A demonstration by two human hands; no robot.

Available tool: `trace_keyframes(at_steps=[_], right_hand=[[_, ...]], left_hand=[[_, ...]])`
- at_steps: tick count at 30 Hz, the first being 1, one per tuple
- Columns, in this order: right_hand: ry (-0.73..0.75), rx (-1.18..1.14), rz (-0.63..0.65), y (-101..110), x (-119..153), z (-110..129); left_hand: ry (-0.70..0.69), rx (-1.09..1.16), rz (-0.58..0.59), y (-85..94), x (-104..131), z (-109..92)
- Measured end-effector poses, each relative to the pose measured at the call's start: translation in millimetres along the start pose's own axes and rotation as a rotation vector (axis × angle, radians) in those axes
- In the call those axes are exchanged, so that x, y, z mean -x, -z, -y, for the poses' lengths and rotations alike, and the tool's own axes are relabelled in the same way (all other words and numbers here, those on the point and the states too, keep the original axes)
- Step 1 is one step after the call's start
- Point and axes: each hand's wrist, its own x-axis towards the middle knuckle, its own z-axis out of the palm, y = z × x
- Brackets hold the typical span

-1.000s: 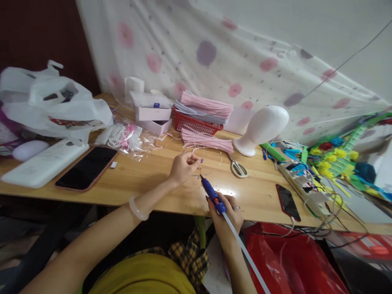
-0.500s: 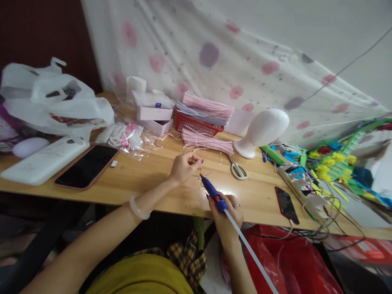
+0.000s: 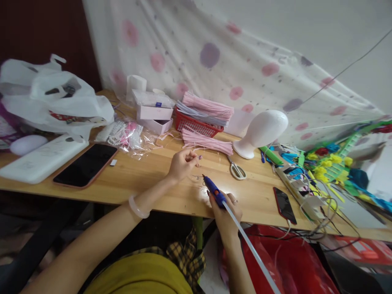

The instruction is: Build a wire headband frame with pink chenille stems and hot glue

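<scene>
Glue gun (image 3: 215,193) in use of the right hand (image 3: 228,212) hangs above the near middle of the table (image 3: 257,200), its nozzle toward the other hand.

Behind everything, a spotted sheet (image 3: 183,36) covers the wall, perhaps to protect it. On the wooden table the bulkier goods sit outward and back, seemingly to keep them out of the hands' way. At the left end slumps a white plastic bag (image 3: 58,102). Toward the back, a foam head (image 3: 260,134) stands upright on its own base, well apart from the fingers. Left of it, a red basket (image 3: 197,124) carries fuzzy sticks, likely to hold them together; a pink bundle (image 3: 206,141) lies just in front, nearer to reach. On the right, a small phone (image 3: 284,205) has a cable in its near end, presumably charging.

The right hand is clamped around the gun, so the nozzle points forward while the long glue stick (image 3: 251,248) trails freely from the back. Scissors (image 3: 237,169) lie with handles toward the person, handy for picking up. Smallest is whatever the left hand (image 3: 182,163) may pinch: thumb and fingers are drawn together near the nozzle, apart from it, but I cannot tell whether anything is between them.
</scene>
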Motion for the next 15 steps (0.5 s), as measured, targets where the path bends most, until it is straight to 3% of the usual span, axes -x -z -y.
trace_keyframes(at_steps=[8, 15], right_hand=[[-0.163, -0.114, -0.075, 15.7, -1.9, -10.8], [-0.589, -0.295, -0.093, 25.6, -11.1, -24.3]], left_hand=[[-0.004, 0.09, 0.101, 7.0, -2.9, -8.2], [-0.052, 0.108, 0.08, 24.7, -15.3, -25.3]])
